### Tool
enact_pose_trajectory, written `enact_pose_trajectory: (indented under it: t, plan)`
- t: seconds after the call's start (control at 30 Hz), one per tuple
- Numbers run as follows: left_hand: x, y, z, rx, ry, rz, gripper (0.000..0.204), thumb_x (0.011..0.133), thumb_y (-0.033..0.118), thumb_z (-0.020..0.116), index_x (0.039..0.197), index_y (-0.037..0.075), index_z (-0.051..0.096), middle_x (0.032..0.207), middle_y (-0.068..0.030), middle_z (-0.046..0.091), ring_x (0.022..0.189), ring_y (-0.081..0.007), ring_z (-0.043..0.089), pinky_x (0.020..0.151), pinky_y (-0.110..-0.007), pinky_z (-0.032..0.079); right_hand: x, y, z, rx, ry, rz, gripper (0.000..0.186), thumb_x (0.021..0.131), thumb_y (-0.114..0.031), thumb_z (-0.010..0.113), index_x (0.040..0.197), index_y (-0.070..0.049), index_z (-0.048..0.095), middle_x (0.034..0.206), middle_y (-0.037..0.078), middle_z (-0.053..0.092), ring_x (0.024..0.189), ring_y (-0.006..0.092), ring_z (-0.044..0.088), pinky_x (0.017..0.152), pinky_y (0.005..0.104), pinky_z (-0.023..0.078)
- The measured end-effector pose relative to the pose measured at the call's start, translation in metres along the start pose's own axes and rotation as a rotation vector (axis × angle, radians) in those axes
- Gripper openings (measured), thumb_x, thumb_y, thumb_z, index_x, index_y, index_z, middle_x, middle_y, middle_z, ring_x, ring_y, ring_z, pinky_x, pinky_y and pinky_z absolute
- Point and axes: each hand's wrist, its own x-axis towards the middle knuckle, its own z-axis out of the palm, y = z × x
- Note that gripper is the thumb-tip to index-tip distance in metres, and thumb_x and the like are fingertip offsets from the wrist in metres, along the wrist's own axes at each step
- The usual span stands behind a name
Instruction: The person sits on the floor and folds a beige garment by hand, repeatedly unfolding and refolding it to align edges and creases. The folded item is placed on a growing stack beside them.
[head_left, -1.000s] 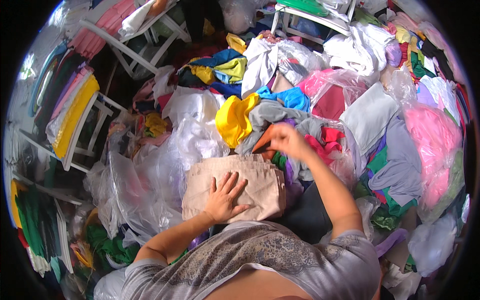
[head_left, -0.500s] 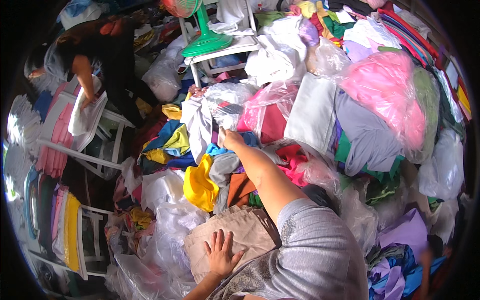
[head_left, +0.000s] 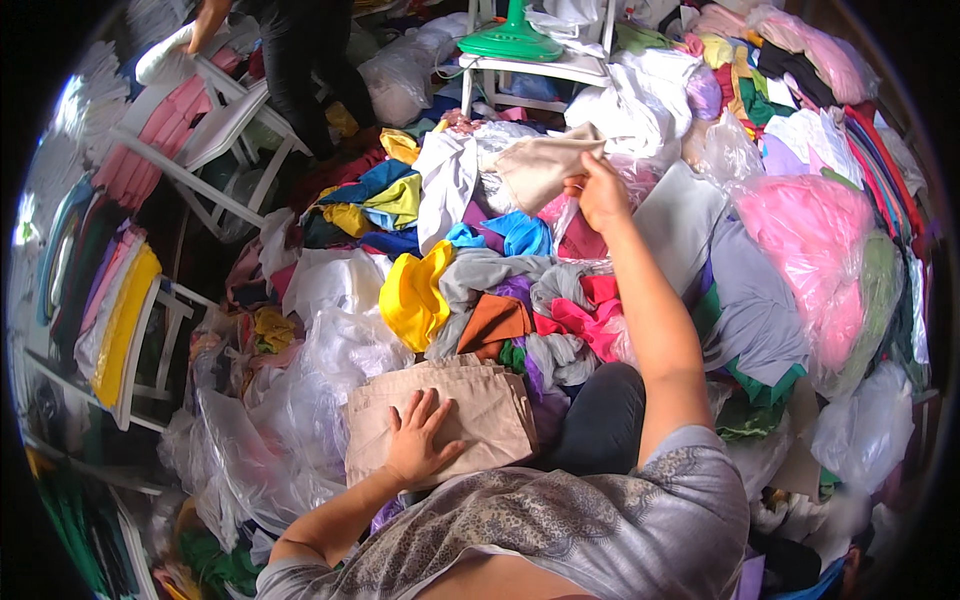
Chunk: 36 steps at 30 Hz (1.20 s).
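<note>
My left hand point(head_left: 420, 435) lies open, fingers spread, on a folded stack of beige fabric point(head_left: 485, 430) close in front of me. My right hand point(head_left: 600, 200) is reached out over the heap, pinching a pale beige cloth point(head_left: 540, 165) that is lifted in the air. Beyond the stack lie a crumpled yellow cloth point(head_left: 410, 300), a rust-orange piece point(head_left: 500, 320), grey fabric and bright pink fabric point(head_left: 590, 320). Just past them are blue cloths point(head_left: 520, 232) and a white cloth point(head_left: 440, 175). My bent dark-clad leg point(head_left: 595, 420) shows beside the stack.
A co-worker point(head_left: 305, 70) stands at the back left, hand on white material, by white chairs point(head_left: 230, 130). Folded fabric point(head_left: 130, 315) sits on another chair at left. A green fan base point(head_left: 510, 40) rests on a chair behind. Bagged pink fabric point(head_left: 800, 240) and clear plastic point(head_left: 280, 420) surround me.
My right hand has moved from near the orange cloth to farther forward and now lifts a beige cloth. My left hand stays on the stack. The co-worker remains at back left.
</note>
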Motion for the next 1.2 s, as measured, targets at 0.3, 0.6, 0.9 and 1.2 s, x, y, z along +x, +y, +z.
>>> enact_pose_trajectory:
  t: [0.3, 0.6, 0.9, 1.2]
  plan:
    - [0.068, 0.062, -0.078, -0.567, 0.674, 0.319, 0.087, 0.082, 0.024, 0.081, 0.152, 0.006, 0.033, 0.155, -0.0217, 0.033, 0.143, -0.0371, 0.034, 0.117, -0.044, 0.029, -0.141, -0.017, 0.046, 0.51, -0.203, 0.145, 0.066, 0.097, -0.065, 0.04, 0.118, -0.005, 0.059, 0.107, 0.011, 0.061, 0.095, 0.0297, 0.06, 0.087, 0.0459, 0.05]
    - [0.069, 0.055, -0.076, -0.818, 0.61, 0.179, 0.013, 0.092, 0.008, 0.069, 0.102, -0.001, 0.069, 0.084, -0.0045, 0.069, 0.072, -0.011, 0.065, 0.067, -0.025, 0.053, -0.229, 0.006, 0.061, 0.588, -0.338, 0.596, 0.055, 0.081, -0.024, 0.057, 0.13, 0.0, 0.052, 0.123, 0.017, 0.063, 0.11, 0.0311, 0.063, 0.102, 0.042, 0.05]
    - [0.019, -0.022, -0.086, -1.63, 0.212, -0.483, 0.025, 0.1, 0.034, 0.059, 0.103, 0.01, 0.066, 0.083, 0.0025, 0.066, 0.058, -0.0042, 0.056, 0.05, -0.02, 0.045, -0.251, 0.019, 0.038, 0.389, -0.349, 0.656, 0.059, 0.077, -0.005, 0.053, 0.136, -0.003, 0.052, 0.114, 0.017, 0.066, 0.098, 0.0252, 0.069, 0.09, 0.0371, 0.056]
    - [-0.028, -0.088, -0.003, -0.855, 0.289, -0.472, 0.05, 0.08, 0.007, 0.061, 0.13, 0.002, 0.06, 0.102, -0.0137, 0.069, 0.09, -0.0203, 0.065, 0.08, -0.031, 0.051, -0.27, 0.138, 0.005, -1.215, -0.366, 0.499, 0.073, 0.075, -0.014, 0.077, 0.141, -0.011, 0.048, 0.14, 0.021, 0.05, 0.116, 0.0245, 0.059, 0.094, 0.0367, 0.051]
